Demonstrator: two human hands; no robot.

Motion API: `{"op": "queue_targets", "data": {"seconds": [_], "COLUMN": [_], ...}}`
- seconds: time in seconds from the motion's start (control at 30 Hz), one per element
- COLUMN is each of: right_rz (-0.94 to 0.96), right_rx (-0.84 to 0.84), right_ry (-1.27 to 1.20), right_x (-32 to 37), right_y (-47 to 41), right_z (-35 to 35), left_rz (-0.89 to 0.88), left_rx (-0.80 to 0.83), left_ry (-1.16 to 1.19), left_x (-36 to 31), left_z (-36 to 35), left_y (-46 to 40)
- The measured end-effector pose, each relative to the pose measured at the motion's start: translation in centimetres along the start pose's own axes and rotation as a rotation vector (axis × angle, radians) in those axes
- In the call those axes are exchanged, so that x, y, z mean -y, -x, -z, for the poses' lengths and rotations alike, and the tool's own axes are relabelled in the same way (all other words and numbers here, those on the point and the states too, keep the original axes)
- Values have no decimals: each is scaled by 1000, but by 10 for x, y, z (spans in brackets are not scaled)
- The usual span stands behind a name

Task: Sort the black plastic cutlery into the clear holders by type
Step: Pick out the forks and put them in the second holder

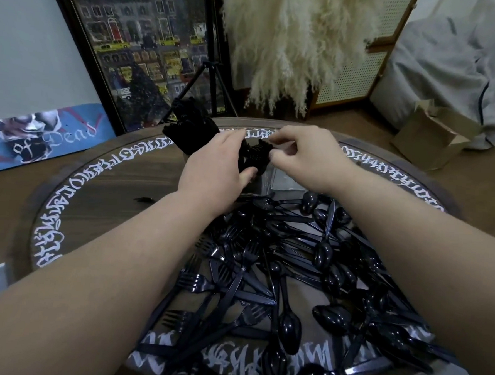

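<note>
Black forks (255,156) blur, half hidden between both hands (271,159).

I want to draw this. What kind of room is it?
Probably a room in someone's home: a framed street picture leans on the wall, fluffy pampas grass stands behind the round lettered table, and a cardboard box sits on the floor.

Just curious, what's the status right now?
Both hands, left and right, grip a fork bundle over the holders. Cutlery pile unsorted. Nothing blocking.
</note>
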State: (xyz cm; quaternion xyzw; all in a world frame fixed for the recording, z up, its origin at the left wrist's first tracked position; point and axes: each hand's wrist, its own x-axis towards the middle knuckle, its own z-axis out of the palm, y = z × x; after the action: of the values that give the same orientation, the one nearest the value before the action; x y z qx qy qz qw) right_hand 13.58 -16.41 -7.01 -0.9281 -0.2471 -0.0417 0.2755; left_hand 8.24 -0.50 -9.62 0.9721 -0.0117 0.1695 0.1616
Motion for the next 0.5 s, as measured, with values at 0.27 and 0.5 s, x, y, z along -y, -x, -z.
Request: {"op": "queue_targets", "data": {"seconds": [0.27,0.5], "right_rz": [63,87], "right_rx": [-50,-67], "right_ry": [86,66], "right_x": [-6,2], "right_y": [-3,17], "right_z": [-15,-15], "left_rz": [-86,-84], "left_rx": [-22,13], "left_ry": [74,102], "left_x": [0,11], "left_z": [-4,4], "left_y": [5,25]}}
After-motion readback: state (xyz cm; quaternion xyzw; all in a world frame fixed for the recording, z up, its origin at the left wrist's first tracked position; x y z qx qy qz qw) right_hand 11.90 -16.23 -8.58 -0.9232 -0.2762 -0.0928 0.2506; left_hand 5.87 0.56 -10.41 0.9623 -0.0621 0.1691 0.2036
